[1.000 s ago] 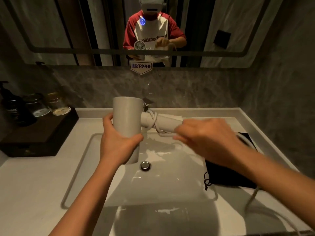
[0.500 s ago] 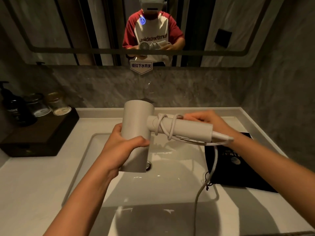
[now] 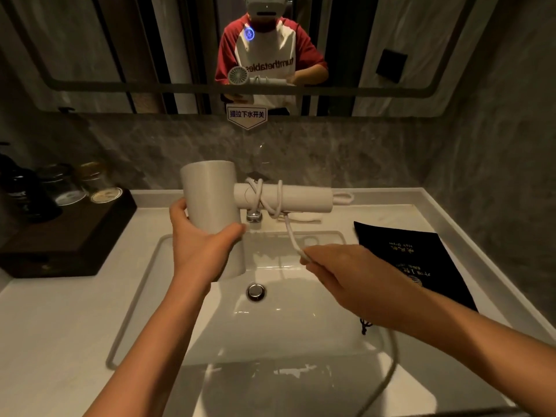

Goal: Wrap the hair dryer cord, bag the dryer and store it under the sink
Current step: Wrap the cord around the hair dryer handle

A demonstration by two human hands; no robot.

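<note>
My left hand (image 3: 200, 236) grips the barrel of a white hair dryer (image 3: 210, 203) above the sink basin (image 3: 285, 323). The dryer's handle points right, with two or three turns of white cord (image 3: 264, 197) around it. My right hand (image 3: 346, 275) pinches the cord below the handle, pulling it down and toward me. The rest of the cord runs under my right forearm and off the lower edge. A black drawstring bag (image 3: 412, 260) lies flat on the counter to the right of the basin.
A dark wooden tray (image 3: 69, 236) with glass jars and a dark bottle stands at the left. The chrome faucet (image 3: 254, 216) is behind the dryer, the drain plug (image 3: 255, 291) below it. A mirror above shows a person holding the dryer. Grey stone walls enclose the back and right.
My right hand has come off the end of the handle and moved down and toward me with the cord. One more turn lies around the handle. The dryer sits higher.
</note>
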